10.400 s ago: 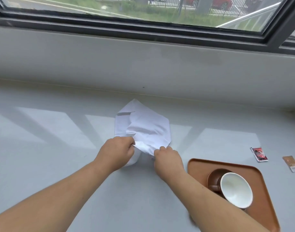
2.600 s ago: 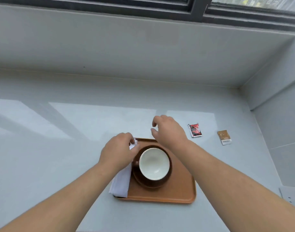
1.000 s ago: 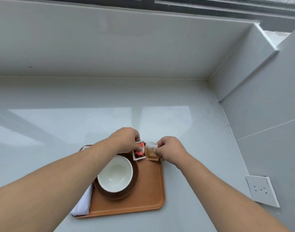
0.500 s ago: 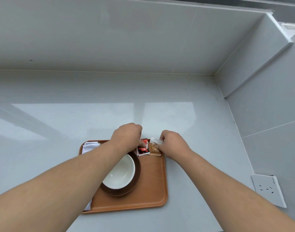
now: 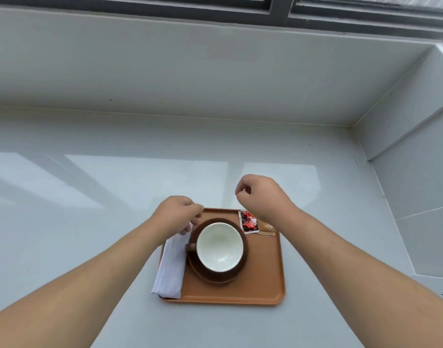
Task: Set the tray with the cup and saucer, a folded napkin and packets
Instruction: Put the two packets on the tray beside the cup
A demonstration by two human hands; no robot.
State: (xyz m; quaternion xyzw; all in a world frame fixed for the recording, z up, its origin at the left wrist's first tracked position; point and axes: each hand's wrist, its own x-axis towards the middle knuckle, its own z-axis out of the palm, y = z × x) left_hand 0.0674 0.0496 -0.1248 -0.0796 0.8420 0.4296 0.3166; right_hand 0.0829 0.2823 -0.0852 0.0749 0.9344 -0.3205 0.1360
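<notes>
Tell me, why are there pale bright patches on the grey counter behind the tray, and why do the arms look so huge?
Head view: the patches are window light reflected off the glossy counter, split by darker bars. The wide-angle lens stretches the forearms toward the lower corners, while the tray and cup stay sharp.

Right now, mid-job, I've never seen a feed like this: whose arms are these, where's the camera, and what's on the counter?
There is no machine: a person wears one wide-angle camera on the head, looking down at both bare hands. On the grey counter sits an orange tray. It carries a white cup on a brown saucer, a folded napkin along its left edge, and a red packet beside a brown packet at the far right. The left hand and right hand hover above, holding nothing.
</notes>
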